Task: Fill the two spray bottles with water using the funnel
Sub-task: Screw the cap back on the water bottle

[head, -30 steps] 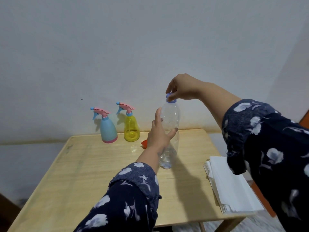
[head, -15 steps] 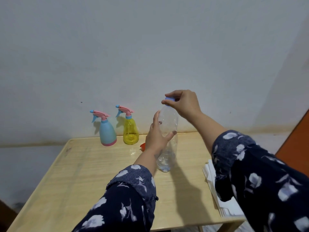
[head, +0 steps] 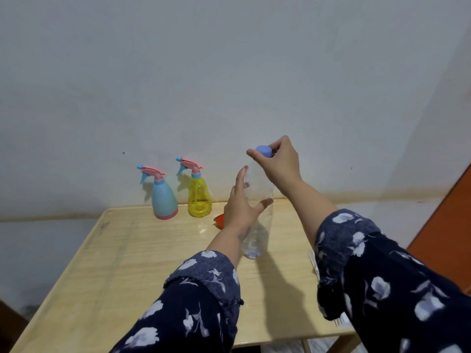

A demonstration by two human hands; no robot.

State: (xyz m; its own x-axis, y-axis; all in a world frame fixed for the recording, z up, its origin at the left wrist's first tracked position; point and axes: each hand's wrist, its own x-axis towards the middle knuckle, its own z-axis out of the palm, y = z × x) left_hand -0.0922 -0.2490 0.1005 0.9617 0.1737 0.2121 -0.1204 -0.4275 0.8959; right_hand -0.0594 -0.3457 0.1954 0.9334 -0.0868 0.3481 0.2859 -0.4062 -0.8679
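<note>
Bottles (head: 164, 197) blue and yellow (head: 199, 197) stand capped at the table's (head: 127, 263) back edge. Left hand (head: 239, 207) wraps the clear bottle (head: 256, 240); right hand (head: 277, 161) pinches its cap (head: 263, 151).

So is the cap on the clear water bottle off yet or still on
Cannot tell for sure. The right hand pinches the blue cap at the clear bottle's neck, hiding the joint; the left hand steadies it.

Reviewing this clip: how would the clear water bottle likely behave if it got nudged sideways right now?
The clear bottle looks tall and narrow, so probably tippy; the left hand steadies it. Its thin plastic walls would likely flex. Water level is hard to judge, so weight is uncertain.
</note>
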